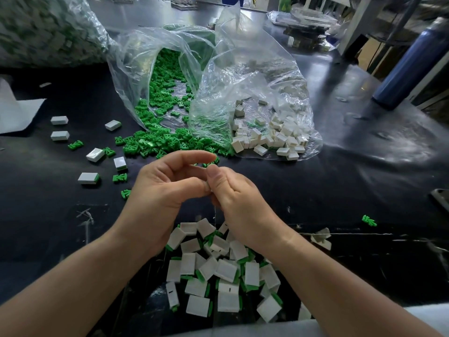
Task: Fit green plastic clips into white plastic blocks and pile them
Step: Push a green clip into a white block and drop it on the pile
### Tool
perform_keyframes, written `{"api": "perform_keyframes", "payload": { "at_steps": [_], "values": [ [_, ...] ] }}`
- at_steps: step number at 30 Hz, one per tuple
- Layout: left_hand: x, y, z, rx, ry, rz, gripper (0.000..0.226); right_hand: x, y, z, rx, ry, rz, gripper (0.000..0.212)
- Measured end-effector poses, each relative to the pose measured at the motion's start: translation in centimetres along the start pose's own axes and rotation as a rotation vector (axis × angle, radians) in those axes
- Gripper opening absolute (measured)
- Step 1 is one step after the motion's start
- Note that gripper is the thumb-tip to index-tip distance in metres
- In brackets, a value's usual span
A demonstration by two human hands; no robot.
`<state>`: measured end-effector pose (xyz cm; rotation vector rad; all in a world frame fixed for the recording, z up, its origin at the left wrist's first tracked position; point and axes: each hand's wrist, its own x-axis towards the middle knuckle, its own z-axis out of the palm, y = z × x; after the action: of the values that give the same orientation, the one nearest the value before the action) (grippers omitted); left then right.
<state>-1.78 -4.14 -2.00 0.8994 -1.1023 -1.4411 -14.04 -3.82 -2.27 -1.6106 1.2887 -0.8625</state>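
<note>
My left hand (167, 183) and my right hand (233, 190) meet above the black table. A green clip (209, 164) pokes out between my left index fingertip and my right thumb tip. My left index and thumb pinch around it. My right hand's fingers curl round a white block (208, 188), of which only a pale sliver shows. Below my wrists lies a pile of white blocks with green clips fitted (218, 271). An open clear bag spills loose green clips (160, 98); the clear bag beside it holds bare white blocks (267, 137).
Several fitted blocks (95, 154) and stray clips (119, 177) lie scattered to the left. One clip (368, 220) lies alone on the right. A large full bag (43, 27) sits far left, a blue bottle (410, 64) far right, a white sheet (14, 113) at the left edge.
</note>
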Motion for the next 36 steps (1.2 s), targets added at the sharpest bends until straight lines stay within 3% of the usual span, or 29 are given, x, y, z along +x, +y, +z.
{"api": "perform_keyframes", "payload": {
  "at_steps": [8,12,18,32,36],
  "values": [
    [-0.10,0.08,0.20,-0.024,0.009,-0.016,0.033,-0.18,-0.22,-0.09,-0.044,0.015,-0.017,0.034],
    [-0.14,0.22,0.28,-0.025,-0.016,-0.016,0.047,-0.22,-0.24,-0.11,-0.045,0.020,-0.016,0.035],
    [-0.17,0.14,0.25,-0.055,-0.013,-0.024,0.036,-0.34,-0.36,-0.17,-0.051,0.027,-0.018,0.035],
    [-0.20,0.12,0.28,-0.077,-0.022,-0.025,0.036,-0.43,-0.74,-0.22,-0.057,0.013,-0.009,0.035],
    [-0.20,0.17,0.23,-0.076,-0.039,-0.023,0.047,-0.38,-0.69,-0.21,-0.060,0.017,-0.010,0.034]
  ]
}}
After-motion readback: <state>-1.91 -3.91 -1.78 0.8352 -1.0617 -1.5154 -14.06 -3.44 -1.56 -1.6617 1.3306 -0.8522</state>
